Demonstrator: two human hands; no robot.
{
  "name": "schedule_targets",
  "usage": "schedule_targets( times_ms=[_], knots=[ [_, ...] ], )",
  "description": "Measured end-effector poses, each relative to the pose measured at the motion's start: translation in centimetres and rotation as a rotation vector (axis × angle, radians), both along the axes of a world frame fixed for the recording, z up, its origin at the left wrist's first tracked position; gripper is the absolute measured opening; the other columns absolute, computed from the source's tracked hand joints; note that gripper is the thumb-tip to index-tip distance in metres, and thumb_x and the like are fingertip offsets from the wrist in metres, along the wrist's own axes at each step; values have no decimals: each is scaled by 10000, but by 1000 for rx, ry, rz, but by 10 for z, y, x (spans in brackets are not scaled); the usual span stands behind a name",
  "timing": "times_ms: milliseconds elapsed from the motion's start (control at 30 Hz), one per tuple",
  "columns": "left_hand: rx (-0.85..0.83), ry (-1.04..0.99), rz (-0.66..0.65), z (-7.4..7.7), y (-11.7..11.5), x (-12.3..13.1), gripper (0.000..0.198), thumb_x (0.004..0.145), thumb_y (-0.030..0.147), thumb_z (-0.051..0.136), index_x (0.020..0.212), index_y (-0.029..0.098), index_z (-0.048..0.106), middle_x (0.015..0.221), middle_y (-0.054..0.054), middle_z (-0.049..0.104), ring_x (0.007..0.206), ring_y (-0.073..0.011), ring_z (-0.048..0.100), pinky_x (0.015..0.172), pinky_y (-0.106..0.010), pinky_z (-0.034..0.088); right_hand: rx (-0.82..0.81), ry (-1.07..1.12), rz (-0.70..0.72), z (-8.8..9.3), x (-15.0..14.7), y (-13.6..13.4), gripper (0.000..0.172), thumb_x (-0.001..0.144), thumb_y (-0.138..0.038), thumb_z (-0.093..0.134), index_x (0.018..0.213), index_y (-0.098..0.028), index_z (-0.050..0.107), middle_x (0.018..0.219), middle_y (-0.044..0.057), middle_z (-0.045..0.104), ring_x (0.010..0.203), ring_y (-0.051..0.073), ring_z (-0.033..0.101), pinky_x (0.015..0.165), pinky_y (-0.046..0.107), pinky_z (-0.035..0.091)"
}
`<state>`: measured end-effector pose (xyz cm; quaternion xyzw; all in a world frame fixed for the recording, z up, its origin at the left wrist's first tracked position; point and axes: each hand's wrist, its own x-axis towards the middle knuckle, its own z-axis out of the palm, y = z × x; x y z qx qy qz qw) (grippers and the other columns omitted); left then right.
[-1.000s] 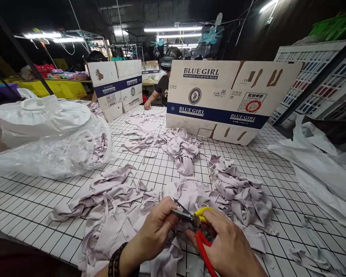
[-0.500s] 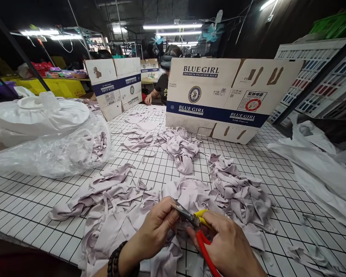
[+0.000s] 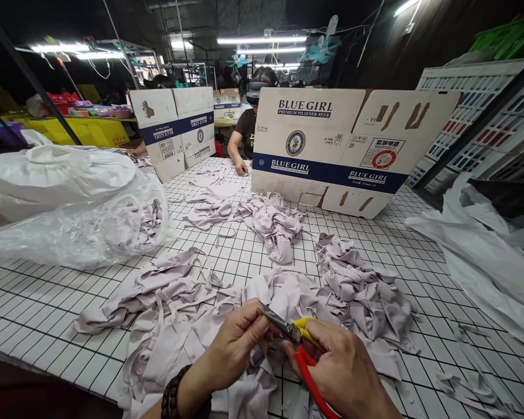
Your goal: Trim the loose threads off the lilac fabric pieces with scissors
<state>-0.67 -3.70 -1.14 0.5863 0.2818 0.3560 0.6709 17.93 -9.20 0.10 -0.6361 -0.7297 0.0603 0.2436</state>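
My right hand (image 3: 343, 364) grips a pair of scissors (image 3: 286, 326) with one red and one yellow handle. Their blades look nearly closed and point up and left, with the tips at the fingers of my left hand (image 3: 240, 340). That hand is pinched on a pale lilac fabric piece (image 3: 262, 372), whose gripped edge is mostly hidden behind the fingers and blades. Around and under both hands lies a loose heap of similar lilac fabric pieces (image 3: 170, 331), with another pile (image 3: 367, 291) to the right.
A white table (image 3: 43, 308) with black grid lines carries more fabric (image 3: 273, 224). Cardboard sheets (image 3: 314, 134) stand upright at the back, with a co-worker's hand (image 3: 241, 167) beside them. A clear plastic bag (image 3: 91, 233) is left, white plastic (image 3: 471, 250) right, and scraps (image 3: 475, 387) front right.
The scissors' blades have come closer together at my left fingers, while my hands barely moved. Across the table, the co-worker's hand has moved right and nearer.
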Motion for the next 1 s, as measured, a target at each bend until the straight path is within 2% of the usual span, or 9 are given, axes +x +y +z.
schedule_targets(
  times_ms=[200,367,467,600,700,800,867,933,1000],
  knots=[
    [-92,-37,12,-4,1,-1,387,917,497,546,817,136,644,751,-13,527,595,-90,520,563,-209,421,-38,85,4,-3,-1,2,433,783,-424,610,553,-223,302,499,-53,380,462,106,350,472,236,266],
    [-159,-101,1,-5,2,0,383,904,493,571,814,126,632,703,-4,538,564,-90,532,565,-214,419,-425,462,12,-1,9,9,313,753,-464,676,691,-215,497,598,-47,460,549,125,423,511,226,349],
    [-212,-157,0,-10,5,2,388,880,509,597,821,126,627,682,4,535,542,-85,515,550,-209,401,-522,703,-45,-20,12,22,404,664,-417,772,951,-220,567,678,-51,531,587,135,473,558,240,397],
    [-205,-122,123,-13,8,0,389,856,520,622,924,138,648,743,0,555,581,-81,487,586,-207,395,-506,978,-57,-41,2,36,339,621,-375,774,771,-213,517,621,-58,489,550,118,430,510,230,362],
    [-111,-7,93,-6,6,-2,514,722,388,805,1159,201,609,891,-6,597,789,-134,546,725,-223,432,-542,1138,58,-23,-8,36,356,694,-440,737,722,-212,465,635,-54,462,554,106,417,511,224,367],
    [-115,30,-213,2,5,-2,465,684,361,833,1082,191,663,874,-1,626,808,-152,567,744,-237,443,-557,1221,129,10,-10,36,373,695,-435,784,732,-204,494,657,-49,481,590,109,460,562,223,414],
    [-151,38,-298,8,12,-4,356,761,427,756,1003,174,692,831,-5,645,760,-143,585,722,-241,457,-513,1200,58,24,-4,41,389,663,-443,812,722,-210,507,696,-28,544,638,133,533,588,232,448],
    [-183,92,-239,17,31,-11,350,793,473,708,963,167,693,807,-16,670,711,-140,611,670,-242,480,-451,1161,-59,24,11,44,395,651,-472,811,671,-214,513,817,24,632,846,214,625,704,279,499],
    [-187,182,-77,33,62,-25,333,808,474,691,873,148,689,759,-32,681,648,-140,626,592,-235,493,-401,1097,-152,9,31,40,406,669,-518,779,583,-216,522,851,62,670,1059,294,605,860,346,496]
  ],
)
